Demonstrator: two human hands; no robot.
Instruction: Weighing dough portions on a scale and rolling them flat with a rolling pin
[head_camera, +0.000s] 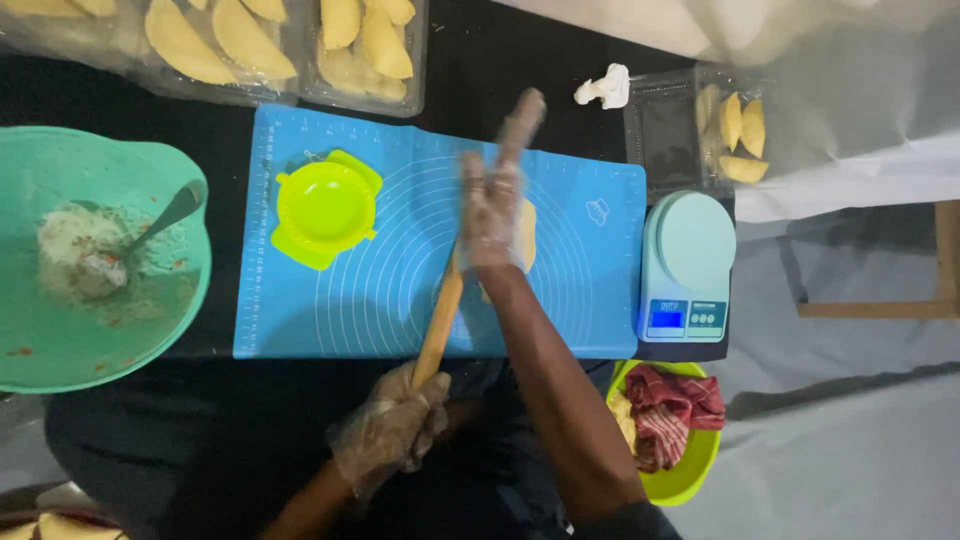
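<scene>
A wooden rolling pin (440, 320) lies across the blue silicone mat (350, 290), over a flat yellow piece of dough (526, 235). My left hand (392, 425), in a clear plastic glove, grips the pin's near end below the mat's front edge. My right hand (493, 200), also gloved, rests flat with fingers stretched out on the pin's far part above the dough. A lime-green dumpling press (325, 208) sits open on the mat's left half.
A green bowl (60, 340) with white filling and a spoon (165, 218) stands at left. Trays of folded yellow pastries (240, 40) line the back. A pale blue kitchen scale (686, 265) and a lime bowl with a red cloth (672, 415) are at right.
</scene>
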